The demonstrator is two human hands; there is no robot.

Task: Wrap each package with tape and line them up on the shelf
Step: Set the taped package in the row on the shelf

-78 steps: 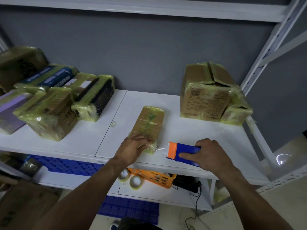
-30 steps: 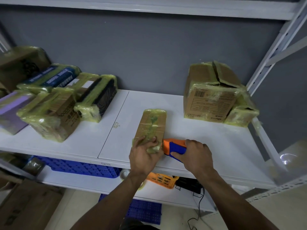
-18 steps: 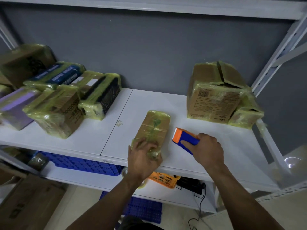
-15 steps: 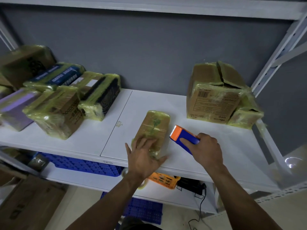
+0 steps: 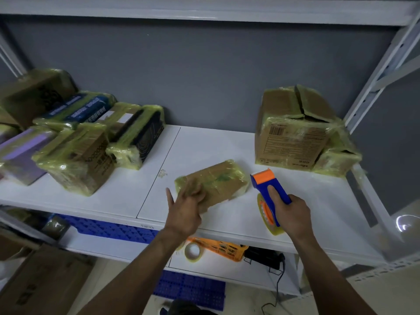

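Note:
A flat brown package (image 5: 218,180), partly wrapped in yellowish tape, lies at an angle on the white shelf (image 5: 204,144). My left hand (image 5: 185,210) rests on its near left end with fingers spread and blurred. My right hand (image 5: 289,212) grips the blue and orange tape dispenser (image 5: 269,189) just right of the package, its orange head pointing away from me and its tape roll hanging below.
Several taped packages (image 5: 75,142) crowd the shelf's left side. A big taped carton (image 5: 293,133) with a smaller one beside it stands at the back right. Below are tape rolls (image 5: 193,251), an orange basket (image 5: 218,246) and blue crates (image 5: 109,228).
The flat package has turned from lying lengthwise to lying at an angle, its far end swung right. My right hand pulled the dispenser off the package and tilted it up.

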